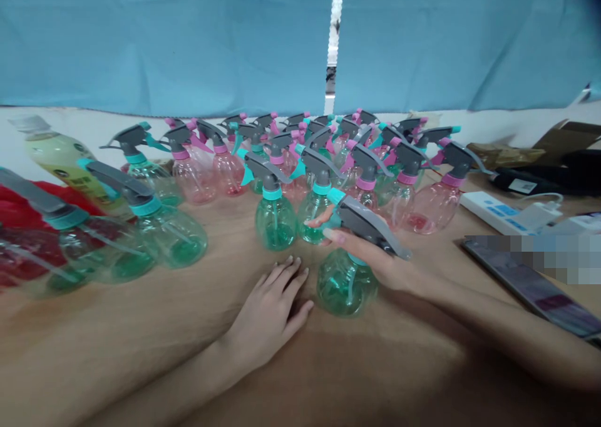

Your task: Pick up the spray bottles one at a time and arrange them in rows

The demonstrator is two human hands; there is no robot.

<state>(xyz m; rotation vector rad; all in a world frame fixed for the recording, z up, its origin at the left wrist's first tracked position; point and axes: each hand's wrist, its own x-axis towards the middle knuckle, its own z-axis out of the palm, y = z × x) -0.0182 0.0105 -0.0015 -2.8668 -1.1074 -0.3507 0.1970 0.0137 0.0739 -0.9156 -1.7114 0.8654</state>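
My right hand (375,258) is wrapped round the grey trigger head of a green spray bottle (345,284) that stands on the brown table (141,339), tilted a little. My left hand (272,308) lies flat on the table just left of that bottle, fingers stretched out, its thumb close to the bottle's base. Two more green spray bottles (276,217) stand right behind my hands. Behind them is a crowd of several pink and green spray bottles (357,158).
More green spray bottles (166,230) stand at the left, with a yellow bottle (66,161) and red cloth (19,211) behind. At the right lie a white power strip (498,213), a phone (530,286) and dark items. A blue curtain (188,39) hangs behind.
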